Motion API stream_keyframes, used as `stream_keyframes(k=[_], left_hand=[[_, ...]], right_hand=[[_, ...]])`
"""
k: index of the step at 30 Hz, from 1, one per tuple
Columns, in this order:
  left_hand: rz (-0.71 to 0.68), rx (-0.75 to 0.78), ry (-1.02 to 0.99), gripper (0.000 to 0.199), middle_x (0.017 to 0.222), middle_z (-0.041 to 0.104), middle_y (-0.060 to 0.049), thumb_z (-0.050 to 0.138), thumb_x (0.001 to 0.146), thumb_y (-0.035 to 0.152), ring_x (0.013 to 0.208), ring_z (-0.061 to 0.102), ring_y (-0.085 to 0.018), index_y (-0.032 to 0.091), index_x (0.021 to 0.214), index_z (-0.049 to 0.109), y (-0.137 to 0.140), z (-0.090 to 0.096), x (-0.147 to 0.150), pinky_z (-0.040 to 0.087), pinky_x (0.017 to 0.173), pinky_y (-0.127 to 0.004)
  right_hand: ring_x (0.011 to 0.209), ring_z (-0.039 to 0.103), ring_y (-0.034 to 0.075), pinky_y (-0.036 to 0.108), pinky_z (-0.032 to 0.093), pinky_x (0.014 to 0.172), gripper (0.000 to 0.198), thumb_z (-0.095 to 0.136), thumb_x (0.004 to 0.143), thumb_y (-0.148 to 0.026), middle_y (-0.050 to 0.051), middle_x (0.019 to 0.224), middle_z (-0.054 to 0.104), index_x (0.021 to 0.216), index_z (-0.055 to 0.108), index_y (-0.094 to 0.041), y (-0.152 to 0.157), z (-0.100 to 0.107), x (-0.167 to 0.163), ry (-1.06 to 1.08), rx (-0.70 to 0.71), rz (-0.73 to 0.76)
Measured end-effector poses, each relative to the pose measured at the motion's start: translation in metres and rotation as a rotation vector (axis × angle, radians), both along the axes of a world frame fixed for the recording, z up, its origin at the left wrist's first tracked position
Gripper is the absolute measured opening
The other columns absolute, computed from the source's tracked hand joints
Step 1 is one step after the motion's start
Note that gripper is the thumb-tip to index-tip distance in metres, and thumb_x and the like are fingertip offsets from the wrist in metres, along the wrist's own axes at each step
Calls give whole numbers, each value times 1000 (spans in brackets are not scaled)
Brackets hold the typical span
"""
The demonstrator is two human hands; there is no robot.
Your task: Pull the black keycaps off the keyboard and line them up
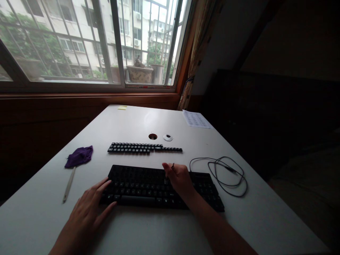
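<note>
A black keyboard [138,193] lies on the white table, its upper rows bare of keycaps toward the left and middle. My left hand [91,203] rests at its left end, fingers stretched and apart, fingertips touching the edge and thumb by the front corner. Over the keyboard's right-middle part, my right hand [179,179] is closed around a thin tool [173,165]; a dark end sticks up above the fist and a thin shiny part shows below. Its exact kind is not clear. Behind the keyboard, loose black keycaps [130,148] are lined up in rows.
A coiled black cable [231,177] lies right of the keyboard. On the left is a purple cloth [79,156] with a pale flat handle [69,186]. Farther back are a round table hole [153,136], its white cover [168,137], a printed sheet [197,119] and yellow notes [122,107].
</note>
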State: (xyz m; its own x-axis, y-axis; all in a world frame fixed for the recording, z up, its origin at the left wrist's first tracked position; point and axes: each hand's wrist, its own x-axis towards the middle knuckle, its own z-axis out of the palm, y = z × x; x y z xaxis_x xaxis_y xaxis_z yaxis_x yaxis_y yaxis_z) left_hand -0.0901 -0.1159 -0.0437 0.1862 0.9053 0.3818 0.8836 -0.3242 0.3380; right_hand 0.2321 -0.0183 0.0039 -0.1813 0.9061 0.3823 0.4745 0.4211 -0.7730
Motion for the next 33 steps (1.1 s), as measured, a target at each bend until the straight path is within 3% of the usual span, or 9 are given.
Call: stream_keyframes(k=[5,13,16,19,22,26,28,30,33], left_hand=[[9,-16,-6,63,147,45,-10,51,92,54,128,50,-32,28,146,33,-2,1,1,45,104,-51],[-11,-7,-18,63,144,48,-11,53,91,54,126,52,-32,27,144,36,2,2,-4,48,102,-50],[1,66,-29,56,141,49,-12,54,90,55,124,52,-33,25,137,45,3,32,-3,50,98,-50],[-91,68,-74,25,123,59,-9,53,94,45,107,59,-26,23,102,63,1,83,11,57,68,-30],[-423,-8,-63,22,85,63,-3,47,98,26,70,59,-15,21,84,63,0,137,45,51,57,-26],[-833,98,121,26,62,57,1,53,95,29,53,50,-14,26,71,62,5,190,101,47,50,-31],[-981,92,187,24,61,57,2,56,94,26,53,51,-13,26,71,62,9,208,120,45,45,-32],[-1032,75,177,26,60,58,3,58,93,26,52,51,-12,25,67,61,14,218,132,44,43,-32],[-1162,41,187,25,61,59,5,60,94,26,51,49,-9,23,69,60,26,210,140,44,43,-30]], right_hand=[[31,43,10,22,29,39,56,47,93,-61,-5,35,40,55,51,-20,3,-9,-2,127,-275,-35],[30,44,9,20,32,37,61,46,91,-65,-4,34,41,53,56,-19,8,-10,4,191,-293,-140],[29,43,10,20,31,36,64,42,90,-67,-4,33,40,52,55,-18,13,-12,6,235,-357,-152],[28,43,10,20,30,35,65,40,90,-69,-4,33,41,52,55,-18,17,-14,7,265,-404,-164],[29,42,9,20,31,36,64,42,89,-70,-4,32,41,53,55,-18,16,-13,8,285,-407,-180],[30,41,9,20,29,36,63,43,89,-69,-4,34,40,53,55,-18,13,-10,8,369,-361,-217],[30,41,9,20,29,36,62,43,90,-68,-4,35,40,54,55,-18,12,-10,8,411,-343,-222],[31,41,9,20,29,36,61,44,90,-67,-4,36,40,54,55,-18,12,-11,8,427,-337,-231],[32,40,9,20,29,36,59,46,89,-66,-5,37,40,56,56,-18,15,-12,9,451,-335,-252]])
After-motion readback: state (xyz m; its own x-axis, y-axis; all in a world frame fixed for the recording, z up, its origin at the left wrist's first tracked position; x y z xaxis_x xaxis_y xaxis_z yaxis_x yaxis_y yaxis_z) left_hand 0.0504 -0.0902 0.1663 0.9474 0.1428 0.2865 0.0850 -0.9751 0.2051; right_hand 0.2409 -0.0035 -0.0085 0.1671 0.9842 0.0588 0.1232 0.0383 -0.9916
